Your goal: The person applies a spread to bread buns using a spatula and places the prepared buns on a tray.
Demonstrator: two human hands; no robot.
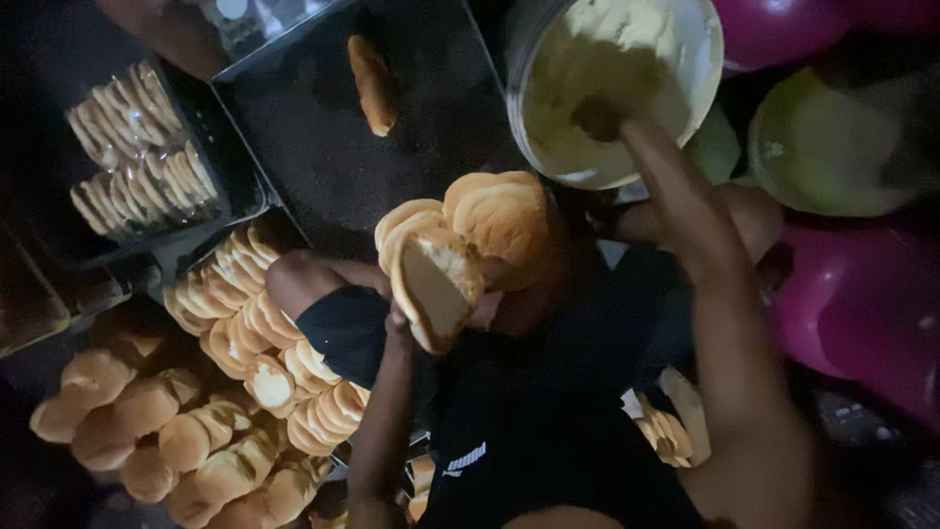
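My left hand point(399, 319) holds up a split bun point(434, 286) with its pale cut face turned toward me. Just behind it, a stack of flat golden buns point(494, 217) rests on my lap. My right hand point(597, 119) reaches forward into a white bucket point(701, 73) of pale yellow cream point(587, 69). The hand is dark and sunk in the cream, so its fingers and whatever they hold are hidden.
A dark tray point(323, 147) ahead carries one bun point(372, 85). To the left are trays of sliced buns point(137, 147), rows of filled buns point(255, 333) and a heap of whole buns point(147, 421). Magenta point(862, 304) and green point(832, 147) rounded plastic objects crowd the right.
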